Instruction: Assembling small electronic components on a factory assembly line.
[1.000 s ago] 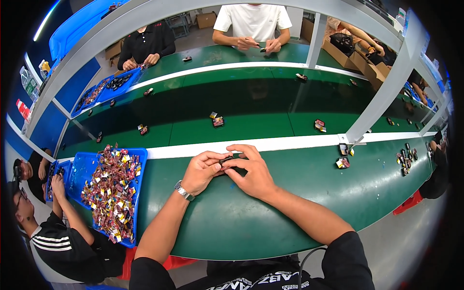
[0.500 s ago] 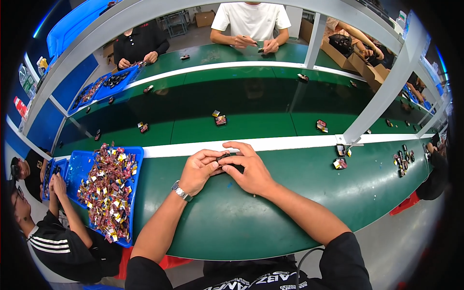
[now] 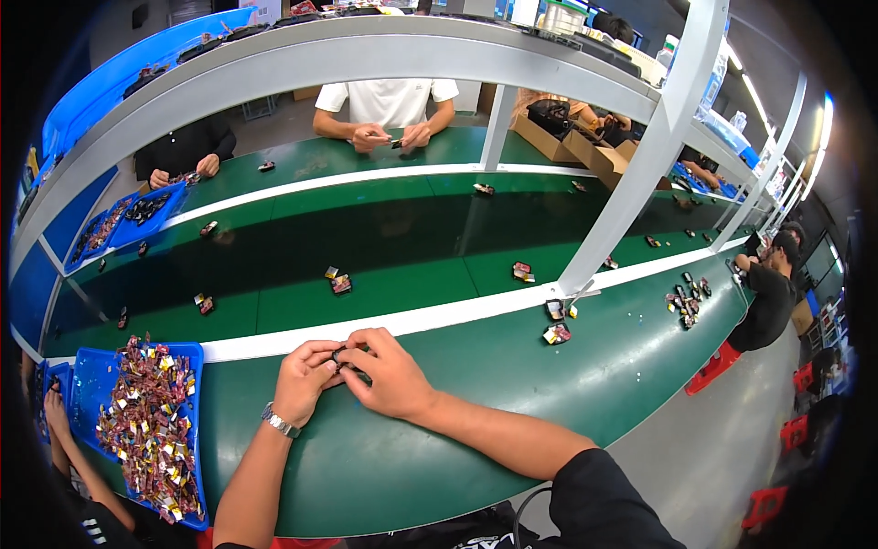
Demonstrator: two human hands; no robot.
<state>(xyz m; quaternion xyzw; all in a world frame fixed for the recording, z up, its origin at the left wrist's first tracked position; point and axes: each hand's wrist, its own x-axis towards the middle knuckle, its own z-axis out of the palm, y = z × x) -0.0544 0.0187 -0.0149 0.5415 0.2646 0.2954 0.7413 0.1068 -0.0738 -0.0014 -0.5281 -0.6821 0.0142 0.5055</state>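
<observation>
My left hand (image 3: 305, 377) and my right hand (image 3: 386, 373) meet over the near green bench (image 3: 384, 457), just below a white stripe. Both pinch a small dark part (image 3: 340, 356) between their fingertips; most of it is hidden by the fingers. A metal watch (image 3: 277, 422) sits on my left wrist. A blue bin (image 3: 91, 384) heaped with small red, gold and white pieces stands to the left of my left hand.
A dark green conveyor belt (image 3: 366, 247) runs behind the stripe, carrying scattered small parts (image 3: 339, 283). Loose parts (image 3: 556, 333) lie right of my hands near a white post (image 3: 631, 156). People sit opposite and at both ends; a neighbour's hand (image 3: 55, 407) reaches beside the bin.
My hands stay together on the small part; the fingers shift slightly. Parts on the belt have drifted along it.
</observation>
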